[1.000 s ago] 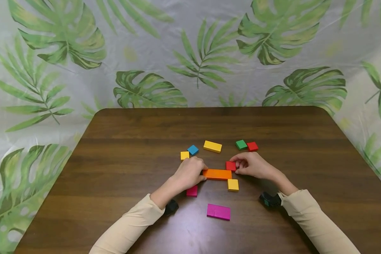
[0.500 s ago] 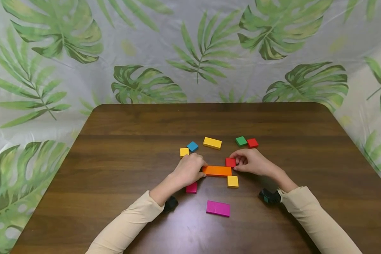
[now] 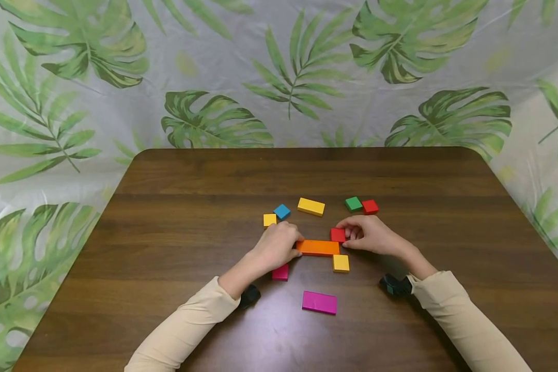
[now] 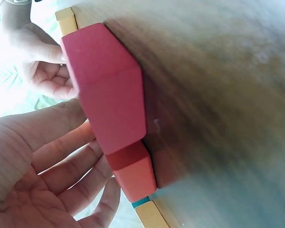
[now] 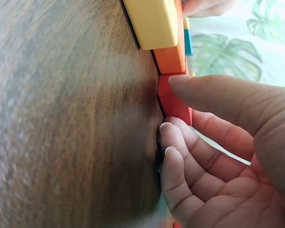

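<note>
A long orange block (image 3: 318,247) lies flat on the table. My left hand (image 3: 276,244) grips its left end, thumb on the near side and fingers on the far side. A pink block (image 4: 111,99) sits just in front of that hand; in the left wrist view a smaller orange-red block (image 4: 134,178) shows beyond it, by the fingers. My right hand (image 3: 372,235) pinches a red block (image 3: 338,235) between thumb and fingers, against the orange block's far right corner. A yellow square block (image 3: 341,263) touches the near right corner.
Farther back lie a yellow square (image 3: 269,220), a blue block (image 3: 281,211), a yellow oblong block (image 3: 311,206), a green block (image 3: 353,204) and another red block (image 3: 370,206). A magenta block (image 3: 319,303) lies nearer the front of the wooden table (image 3: 190,217).
The head view has tilted slightly, so everything sits a little higher in it. Both hands keep nearly the same places on the blocks; the blocks have not visibly shifted.
</note>
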{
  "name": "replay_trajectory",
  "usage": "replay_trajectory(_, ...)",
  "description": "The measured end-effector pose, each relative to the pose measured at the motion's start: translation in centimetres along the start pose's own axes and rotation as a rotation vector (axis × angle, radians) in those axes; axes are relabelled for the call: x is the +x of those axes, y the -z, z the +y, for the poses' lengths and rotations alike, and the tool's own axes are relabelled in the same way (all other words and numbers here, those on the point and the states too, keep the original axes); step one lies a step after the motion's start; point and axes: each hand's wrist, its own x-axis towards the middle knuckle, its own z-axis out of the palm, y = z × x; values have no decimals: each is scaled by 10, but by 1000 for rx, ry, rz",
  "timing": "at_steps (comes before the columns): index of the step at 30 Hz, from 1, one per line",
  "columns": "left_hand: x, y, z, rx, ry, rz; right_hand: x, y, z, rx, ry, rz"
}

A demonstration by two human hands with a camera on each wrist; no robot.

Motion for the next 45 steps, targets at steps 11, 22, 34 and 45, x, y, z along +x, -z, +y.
replay_trajectory(11, 3, 2, -1, 0, -3, -2, -6, 7, 3, 53, 21, -13)
replay_trajectory(22, 5, 4, -2, 0, -9, 10, -21, 14, 18, 71, -6, 39)
replay_trajectory(34, 4, 4, 1, 6, -11, 17, -33, 31, 44, 116, -80, 199)
replay_trajectory(45, -2, -2, 4, -15, -11, 37, -23, 44, 62, 12, -164, 264)
